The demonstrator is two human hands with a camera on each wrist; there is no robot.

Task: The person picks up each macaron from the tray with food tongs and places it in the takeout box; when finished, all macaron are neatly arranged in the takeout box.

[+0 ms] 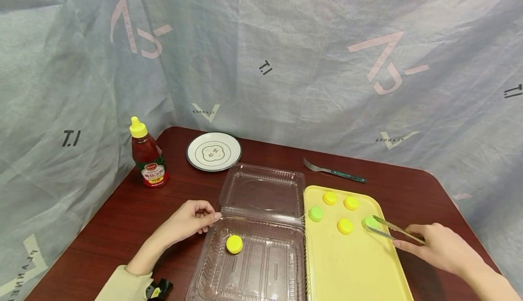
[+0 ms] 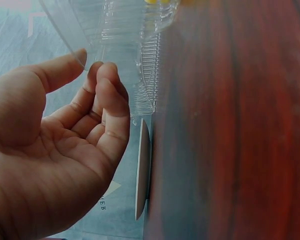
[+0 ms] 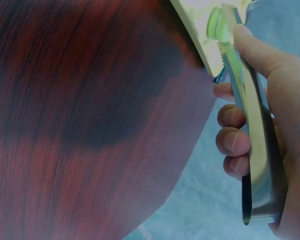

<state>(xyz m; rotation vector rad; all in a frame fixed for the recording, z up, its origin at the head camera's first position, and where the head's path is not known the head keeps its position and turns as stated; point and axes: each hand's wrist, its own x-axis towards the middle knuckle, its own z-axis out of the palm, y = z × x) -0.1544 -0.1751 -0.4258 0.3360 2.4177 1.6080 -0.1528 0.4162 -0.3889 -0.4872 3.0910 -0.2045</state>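
My right hand (image 1: 443, 246) grips metal tongs (image 3: 260, 165), whose serrated tips straddle a green macaron (image 1: 370, 222) at the right side of a yellow tray (image 1: 351, 269). Another green macaron (image 1: 316, 214) and yellow macarons (image 1: 345, 226) lie farther left and back on that tray. With thumb and fingertips, my left hand (image 1: 192, 221) pinches the left edge of a clear plastic clamshell box (image 1: 265, 264) near its hinge; the left wrist view shows the thumb (image 2: 65, 70) against the plastic. The box lies unfolded, and one yellow macaron (image 1: 234, 244) sits in its near half.
A sauce bottle (image 1: 150, 155) with a yellow cap stands at the back left, beside a white plate (image 1: 214, 151). Behind the tray lies a fork (image 1: 335, 171) with a green handle. Grey cloth (image 1: 261, 65) hangs around the dark red table (image 1: 102, 233).
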